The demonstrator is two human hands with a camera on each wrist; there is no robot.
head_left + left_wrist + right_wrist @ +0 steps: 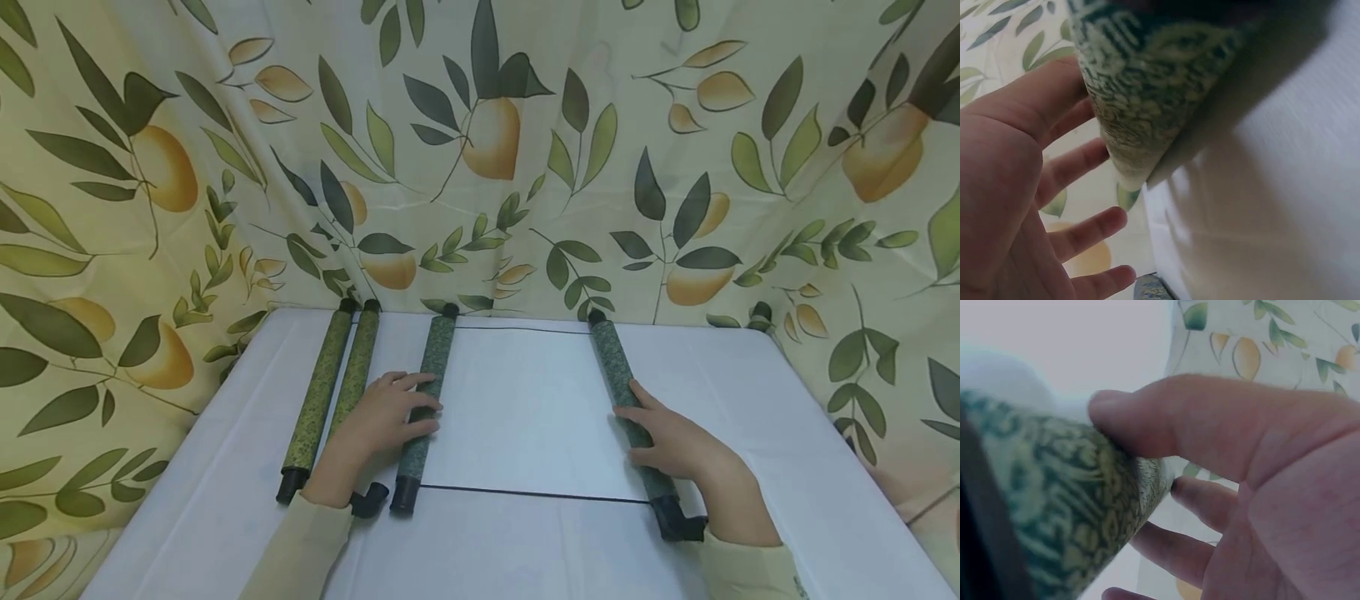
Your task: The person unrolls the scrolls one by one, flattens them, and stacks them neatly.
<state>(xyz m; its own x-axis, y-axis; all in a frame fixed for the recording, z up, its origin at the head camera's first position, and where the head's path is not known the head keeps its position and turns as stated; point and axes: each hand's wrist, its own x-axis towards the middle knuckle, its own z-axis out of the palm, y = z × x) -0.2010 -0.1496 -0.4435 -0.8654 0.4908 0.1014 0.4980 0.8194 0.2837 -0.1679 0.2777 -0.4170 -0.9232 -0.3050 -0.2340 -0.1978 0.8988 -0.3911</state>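
Between two dark green patterned rollers of a scroll lies a blank white sheet [532, 400] with thin black lines along its far and near edges. My left hand [386, 417] lies against the left roller [438, 350], fingers spread and nearly straight, tips touching it. On the other side, my right hand [678, 442] holds the right roller [613, 358]; the right wrist view has the thumb [1147, 419] laid across the patterned cover and the fingers along its other side. Black knobs cap the roller ends, the near right one [678, 521] bent outward.
Two yellow-green patterned rollers [318, 400] lie side by side left of the scroll, one partly under my left forearm. All rest on a white-covered table [525, 550]. A curtain [480, 208] printed with leaves and fruit hangs along the back and sides.
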